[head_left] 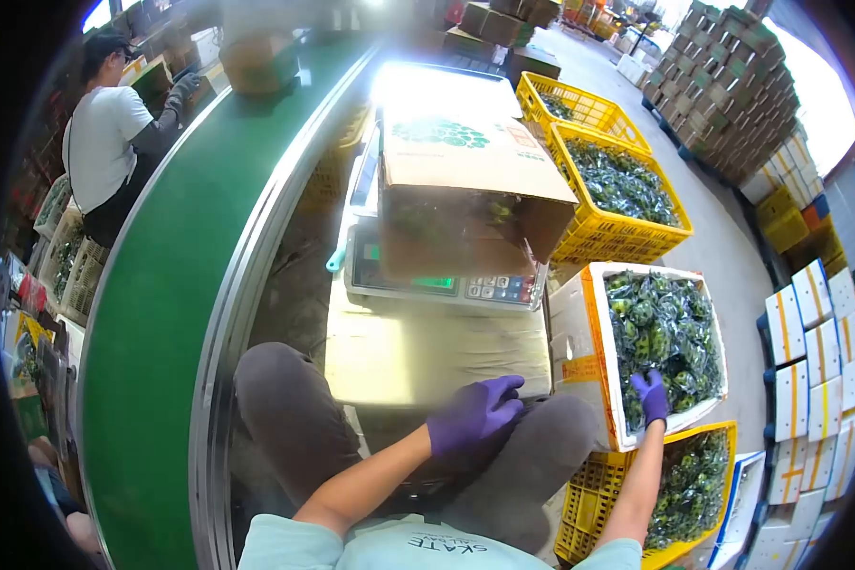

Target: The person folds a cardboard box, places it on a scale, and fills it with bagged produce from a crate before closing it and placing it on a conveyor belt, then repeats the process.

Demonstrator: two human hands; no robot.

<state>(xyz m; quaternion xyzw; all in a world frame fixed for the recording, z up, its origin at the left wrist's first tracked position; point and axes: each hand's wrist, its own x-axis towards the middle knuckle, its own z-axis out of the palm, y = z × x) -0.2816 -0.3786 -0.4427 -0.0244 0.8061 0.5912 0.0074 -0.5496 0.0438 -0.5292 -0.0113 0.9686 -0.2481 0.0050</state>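
Note:
My left hand (475, 414), in a purple glove, hovers over my lap near my right knee. Its fingers are stretched out and nothing shows in them. My right hand (651, 397), gloved alike, touches clear-bagged green produce (660, 328) in a white foam box (594, 332). Its visible fingers are apart; the fingertips are partly lost among the bags. Ahead of me a cardboard box (480, 161) lies on a digital scale (446, 283), its opening facing me. Some green shows dimly inside it. The scale rests on a pale surface (437, 356).
A green conveyor belt (171, 313) runs along my left, with a person (114, 133) beyond it. Yellow crates (627, 233) of bagged produce stand at the right, another crate (589, 503) beside my right arm. White boxes (807, 370) are stacked farther right.

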